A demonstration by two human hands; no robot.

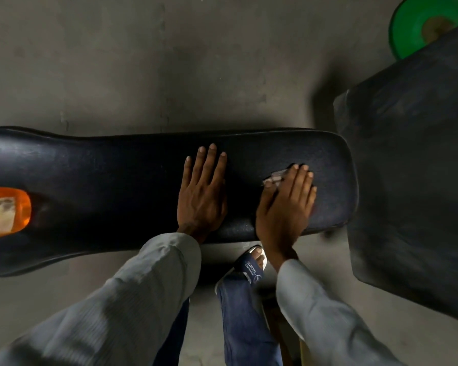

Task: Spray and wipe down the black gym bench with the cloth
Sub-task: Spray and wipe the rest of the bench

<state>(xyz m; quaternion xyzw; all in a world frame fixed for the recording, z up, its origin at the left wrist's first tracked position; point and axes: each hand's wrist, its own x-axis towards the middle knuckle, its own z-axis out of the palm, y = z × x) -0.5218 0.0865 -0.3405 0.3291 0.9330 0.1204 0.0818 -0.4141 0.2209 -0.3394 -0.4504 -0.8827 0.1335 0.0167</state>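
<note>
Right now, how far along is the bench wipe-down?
Mid-wipe. The right hand presses the cloth flat near the bench end; the left hand rests flat beside it. The orange bottle lies on the bench, unheld, so spraying looks done. The bottle-side stretch probably remains.

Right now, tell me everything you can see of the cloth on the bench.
The cloth is almost wholly hidden under the right hand. Only a small, pale greyish, crumpled bit shows beside the thumb and forefinger. It lies flat on the black bench pad, near its right end, pressed down by the flat palm and straight fingers. Its full size, shape and material cannot be told, nor whether it is damp. The left hand rests apart from it.
</note>
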